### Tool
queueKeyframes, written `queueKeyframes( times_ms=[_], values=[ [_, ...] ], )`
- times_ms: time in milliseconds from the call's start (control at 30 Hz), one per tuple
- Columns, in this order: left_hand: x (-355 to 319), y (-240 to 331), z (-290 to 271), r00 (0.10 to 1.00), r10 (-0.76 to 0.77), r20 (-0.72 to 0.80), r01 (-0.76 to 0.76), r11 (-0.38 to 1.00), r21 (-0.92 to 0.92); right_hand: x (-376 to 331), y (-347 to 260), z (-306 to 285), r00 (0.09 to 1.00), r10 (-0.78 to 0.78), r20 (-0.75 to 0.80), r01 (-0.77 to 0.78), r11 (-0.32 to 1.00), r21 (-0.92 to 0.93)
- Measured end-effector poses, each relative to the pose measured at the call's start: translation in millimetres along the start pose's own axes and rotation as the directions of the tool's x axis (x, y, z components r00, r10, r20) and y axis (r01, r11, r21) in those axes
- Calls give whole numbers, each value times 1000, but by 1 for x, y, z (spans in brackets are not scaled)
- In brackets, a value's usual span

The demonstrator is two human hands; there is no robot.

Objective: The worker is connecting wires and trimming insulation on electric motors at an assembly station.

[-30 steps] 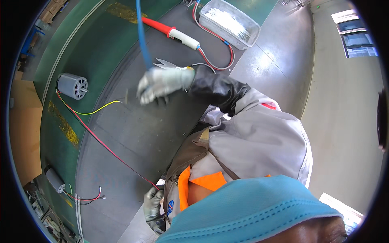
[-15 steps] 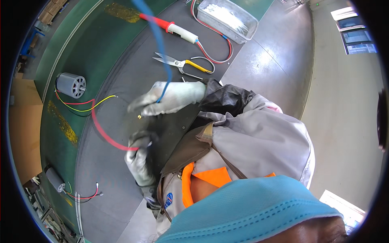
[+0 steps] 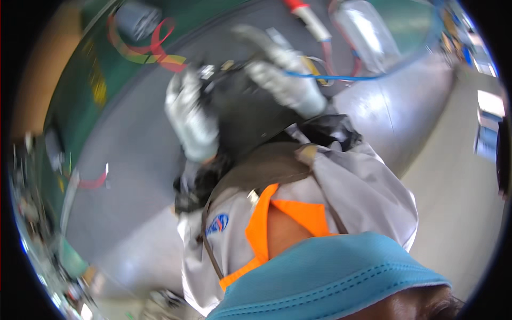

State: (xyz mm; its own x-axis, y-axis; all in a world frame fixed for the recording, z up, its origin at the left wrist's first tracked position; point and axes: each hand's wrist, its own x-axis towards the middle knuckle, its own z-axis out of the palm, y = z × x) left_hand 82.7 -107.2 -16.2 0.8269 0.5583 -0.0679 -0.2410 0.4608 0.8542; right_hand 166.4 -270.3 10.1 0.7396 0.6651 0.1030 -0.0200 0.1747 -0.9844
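Both hands wear whitish gloves and are smeared by motion. My left hand (image 3: 193, 114) has its fingers closed at the end of a looped red wire (image 3: 157, 40). A small shiny metal piece (image 3: 207, 71) shows beside its fingertips. My right hand (image 3: 285, 80) is higher and to the right, one finger stretched forward, the rest blurred. A blue cord (image 3: 346, 78) runs from this hand toward the upper right; whether the fingers grip it is unclear. Between the hands lies a dark flat surface (image 3: 245, 114), with a small brass-coloured piece (image 3: 228, 65) near its far edge.
A grey motor (image 3: 137, 20) with coloured leads stands at the far left; a smaller dark motor (image 3: 54, 149) sits nearer. Beyond my right hand are a red-and-white handheld tool (image 3: 312, 21), yellow-handled scissors (image 3: 313, 66) and a clear plastic tray (image 3: 368, 34).
The whole view has swung round and blurred. My hands now appear higher in the picture, the right one shifted rightward. The blue cord now runs sideways instead of down from above.
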Motion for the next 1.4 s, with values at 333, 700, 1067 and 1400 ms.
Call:
queueKeyframes(
  times_ms=[333,700,1067,1400],
  values=[
    [3,3,-5,1000,16,11,-15,997,-73,7,32,10,986,-159,-51,133,934,-332],
    [8,-3,-11,998,-22,56,25,998,-60,7,23,9,978,-207,-9,177,854,-490],
    [-4,-16,1,985,-133,112,164,922,-352,6,39,25,991,-116,-67,101,975,-197],
    [3,-49,-47,985,-139,102,164,938,-306,50,43,-160,957,-274,-99,-129,-92,-987]
  ],
)
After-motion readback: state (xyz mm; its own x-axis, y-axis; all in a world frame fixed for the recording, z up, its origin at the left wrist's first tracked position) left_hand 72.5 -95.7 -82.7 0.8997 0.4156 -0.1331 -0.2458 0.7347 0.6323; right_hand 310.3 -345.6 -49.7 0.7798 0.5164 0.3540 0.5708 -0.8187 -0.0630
